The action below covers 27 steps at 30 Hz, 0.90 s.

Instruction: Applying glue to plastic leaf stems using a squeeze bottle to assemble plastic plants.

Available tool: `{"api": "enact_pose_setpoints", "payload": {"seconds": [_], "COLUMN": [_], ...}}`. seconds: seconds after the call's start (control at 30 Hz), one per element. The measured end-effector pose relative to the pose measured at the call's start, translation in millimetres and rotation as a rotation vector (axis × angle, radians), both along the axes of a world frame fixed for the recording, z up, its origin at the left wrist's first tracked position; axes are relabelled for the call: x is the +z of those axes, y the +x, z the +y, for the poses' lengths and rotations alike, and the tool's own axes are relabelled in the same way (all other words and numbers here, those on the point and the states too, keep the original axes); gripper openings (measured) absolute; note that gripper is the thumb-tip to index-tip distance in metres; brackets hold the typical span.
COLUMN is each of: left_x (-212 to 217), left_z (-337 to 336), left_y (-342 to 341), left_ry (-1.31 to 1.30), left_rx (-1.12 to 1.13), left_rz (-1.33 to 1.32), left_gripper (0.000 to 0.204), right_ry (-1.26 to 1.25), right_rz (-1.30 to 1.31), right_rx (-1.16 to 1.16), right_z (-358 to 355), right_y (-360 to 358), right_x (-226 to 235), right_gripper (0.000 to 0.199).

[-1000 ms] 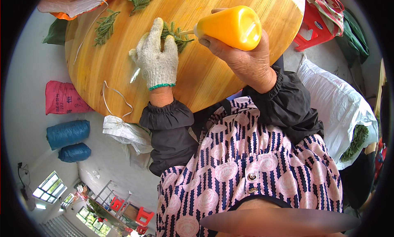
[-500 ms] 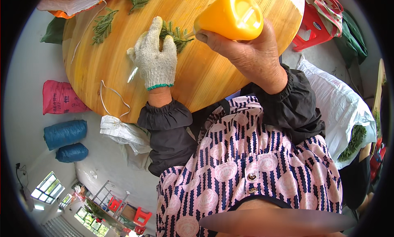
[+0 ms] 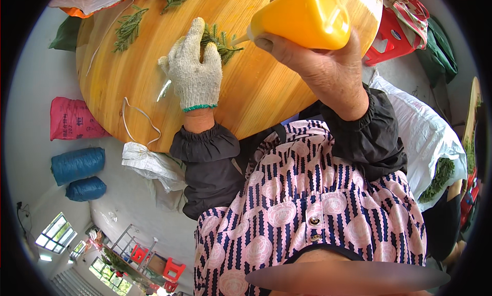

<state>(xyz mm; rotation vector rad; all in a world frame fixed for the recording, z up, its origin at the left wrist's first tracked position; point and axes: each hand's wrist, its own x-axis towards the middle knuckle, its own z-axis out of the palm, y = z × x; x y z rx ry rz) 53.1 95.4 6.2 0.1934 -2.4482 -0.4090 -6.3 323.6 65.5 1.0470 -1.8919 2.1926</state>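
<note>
Head view: right hand (image 3: 318, 65) grasps a yellow squeeze bottle (image 3: 302, 17) raised above the round wooden table (image 3: 128, 91); gloved left hand (image 3: 193, 73) lies flat, fingers loose, on 1 green sprig (image 3: 220, 40).

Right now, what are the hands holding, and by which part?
The bare right hand grips an orange bottle around its body, nozzle toward the sprigs. The gloved left hand lies flat on a green sprig, gripping nothing.
</note>
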Motion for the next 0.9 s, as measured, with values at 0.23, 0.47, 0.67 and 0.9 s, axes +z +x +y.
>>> {"api": "enact_pose_setpoints", "payload": {"seconds": [0.23, 0.47, 0.67, 0.9], "left_x": [18.1, 20.1, 10.6, 18.6], "left_z": [6.9, 33.6, 24.5, 33.9], "left_y": [-0.9, 2.8, 13.0, 28.8], "left_ry": [0.102, 0.059, 0.213, 0.125], "left_rx": [-0.036, -0.102, -0.133, -0.068], "left_rz": [0.083, 0.171, 0.027, -0.002], "left_gripper": [0.039, 0.034, 0.032, 0.026], "right_ry": [0.020, 0.108, 0.094, 0.052], "right_rz": [-0.208, -0.129, 0.177, 0.058], "right_rx": [0.019, -0.021, -0.137, -0.111], "right_z": [1.7, 7.2, 15.8, 31.6], "right_y": [13.1, 18.5, 18.6, 22.6], "right_x": [-9.3, -18.8, -24.9, -11.3], "right_gripper": [0.040, 0.045, 0.056, 0.048]}}
